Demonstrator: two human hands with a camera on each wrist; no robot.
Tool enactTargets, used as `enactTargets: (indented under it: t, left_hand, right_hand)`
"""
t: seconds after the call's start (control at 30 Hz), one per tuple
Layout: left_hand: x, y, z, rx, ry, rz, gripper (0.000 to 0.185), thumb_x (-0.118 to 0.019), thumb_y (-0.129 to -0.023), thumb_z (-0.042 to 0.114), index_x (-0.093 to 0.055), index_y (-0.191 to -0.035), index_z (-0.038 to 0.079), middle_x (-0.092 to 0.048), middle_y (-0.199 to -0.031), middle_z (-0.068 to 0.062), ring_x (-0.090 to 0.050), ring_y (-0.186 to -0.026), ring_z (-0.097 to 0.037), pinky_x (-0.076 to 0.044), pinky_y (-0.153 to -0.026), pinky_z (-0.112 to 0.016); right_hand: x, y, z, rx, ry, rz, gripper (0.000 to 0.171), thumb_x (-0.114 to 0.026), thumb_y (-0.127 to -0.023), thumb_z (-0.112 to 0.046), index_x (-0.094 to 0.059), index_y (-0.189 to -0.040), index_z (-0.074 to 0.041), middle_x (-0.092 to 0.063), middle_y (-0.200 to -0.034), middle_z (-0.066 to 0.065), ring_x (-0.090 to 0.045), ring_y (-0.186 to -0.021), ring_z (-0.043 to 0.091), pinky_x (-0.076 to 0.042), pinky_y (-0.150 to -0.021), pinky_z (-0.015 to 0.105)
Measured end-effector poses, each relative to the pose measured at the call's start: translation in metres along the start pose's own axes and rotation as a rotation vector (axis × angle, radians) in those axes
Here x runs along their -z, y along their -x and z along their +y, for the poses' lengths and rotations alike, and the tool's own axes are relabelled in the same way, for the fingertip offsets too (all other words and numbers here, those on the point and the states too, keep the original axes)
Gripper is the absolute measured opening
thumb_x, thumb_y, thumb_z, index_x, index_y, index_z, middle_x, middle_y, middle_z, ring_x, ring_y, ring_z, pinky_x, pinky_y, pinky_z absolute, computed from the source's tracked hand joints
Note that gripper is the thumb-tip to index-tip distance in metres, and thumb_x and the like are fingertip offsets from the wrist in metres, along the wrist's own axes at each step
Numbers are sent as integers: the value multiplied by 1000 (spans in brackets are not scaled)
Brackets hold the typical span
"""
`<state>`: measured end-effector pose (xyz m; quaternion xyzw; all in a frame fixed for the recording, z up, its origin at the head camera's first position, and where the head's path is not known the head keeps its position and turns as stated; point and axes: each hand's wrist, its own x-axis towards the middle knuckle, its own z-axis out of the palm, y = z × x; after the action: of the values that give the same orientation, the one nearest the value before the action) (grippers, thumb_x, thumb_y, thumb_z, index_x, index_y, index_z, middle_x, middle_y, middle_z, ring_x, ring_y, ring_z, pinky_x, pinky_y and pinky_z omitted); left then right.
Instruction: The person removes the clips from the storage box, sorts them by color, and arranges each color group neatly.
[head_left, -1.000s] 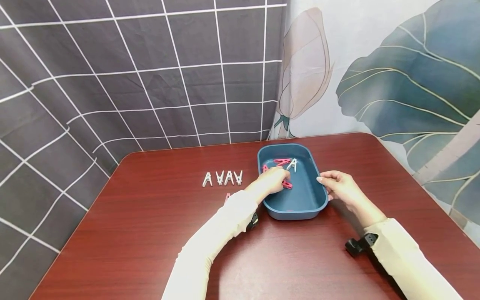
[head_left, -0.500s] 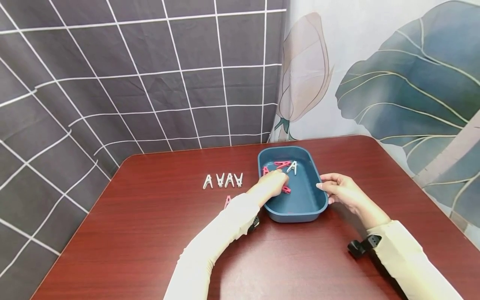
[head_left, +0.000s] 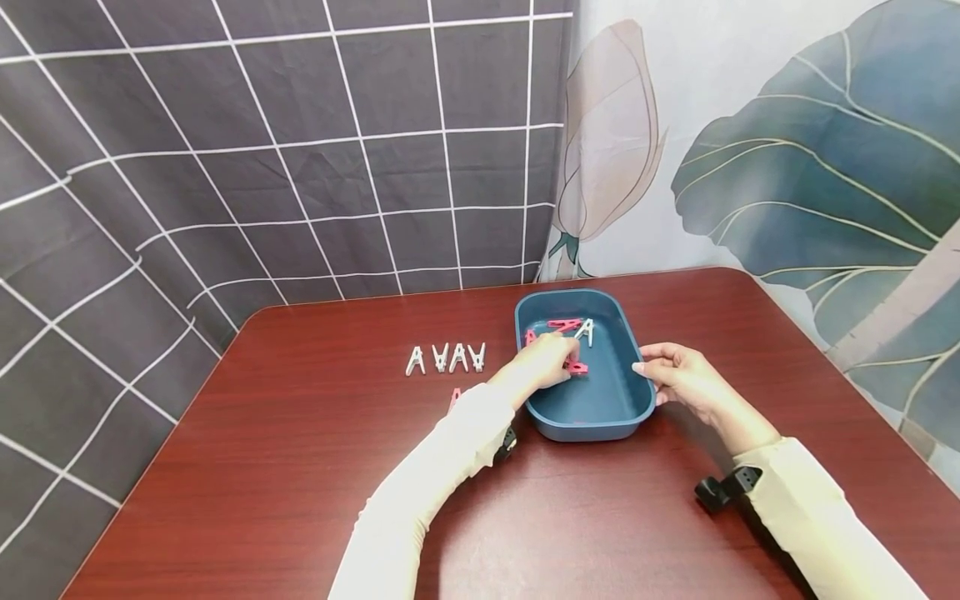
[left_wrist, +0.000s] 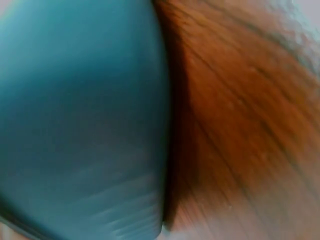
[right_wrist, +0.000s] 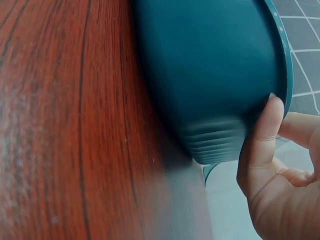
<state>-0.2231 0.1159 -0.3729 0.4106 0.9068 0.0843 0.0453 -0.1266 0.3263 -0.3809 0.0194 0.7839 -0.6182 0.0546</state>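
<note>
Hands first: the left hand [head_left: 546, 364] is down inside the blue tray [head_left: 626, 412], fingers curled over a pink clothespin [head_left: 576, 367] on the tray floor; the peg pokes out just beyond the fingertips, and whether it is actually pinched I cannot tell from the head view. The left wrist view gives only a blur of the tray's outer wall [left_wrist: 85, 125] against the bench [left_wrist: 240, 125], no fingers in sight.

Over on the other side, the right hand [head_left: 678, 379] holds the tray's right rim, thumb [right_wrist: 260, 130] pressed flat on the outer wall while the other fingers hook over the lip. The right wrist view shows that thumb tight against the ribbed corner of the tray [right_wrist: 210, 75].

Further up the tray, beyond the left hand, lie more pegs: another pink one [head_left: 564, 323] near the far wall, a white clothespin [head_left: 586, 331] just beside it, and a small pink one [head_left: 530, 337] by the left wall.

Out on the bench [head_left: 300, 467], well to the left of the tray, a row of four white clothespins [head_left: 446, 357] stands side by side. Nearer, a lone pink peg [head_left: 453, 397] peeks out from behind the left sleeve [head_left: 420, 492].
</note>
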Motion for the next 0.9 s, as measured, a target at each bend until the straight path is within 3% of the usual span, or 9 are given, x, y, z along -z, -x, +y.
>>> enactTargets:
  t: [0.23, 0.5, 0.7, 0.9]
  left_hand:
    - [5, 2, -5, -32, 145, 32, 21, -69, -87, 24, -59, -100, 12, -59, -86, -1, -54, -80, -13, -40, -65, -18]
    - [7, 4, -9, -69, 254, 160, 19, -71, -83, 22, -62, -96, 10, -64, -89, -3, -54, -85, -13, -40, -74, -19]
    - [7, 8, -13, -6, 511, 266, 20, -72, -81, 15, -66, -98, 5, -66, -95, -9, -55, -85, -14, -43, -72, -16]
    - [10, 19, -12, 55, 824, 329, 24, -72, -79, 6, -65, -101, -2, -66, -99, -18, -55, -73, -8, -45, -62, -12]
  right_hand:
    - [-1, -1, 0, 2, -11, -1, 54, -55, -95, -13, -31, -133, 17, -60, -81, -5, -58, -59, 8, -53, -56, 24]
    - [-2, -1, 1, 20, -35, -9, 51, -54, -95, -11, -31, -131, 18, -60, -78, -6, -56, -59, 8, -52, -54, 24]
    - [-2, -2, 3, 28, -43, -7, 49, -54, -96, -11, -32, -130, 18, -59, -75, -7, -54, -58, 8, -51, -52, 23]
    - [-1, -2, 3, 18, -38, 3, 51, -54, -96, -13, -31, -130, 17, -60, -76, -8, -56, -58, 8, -51, -53, 23]
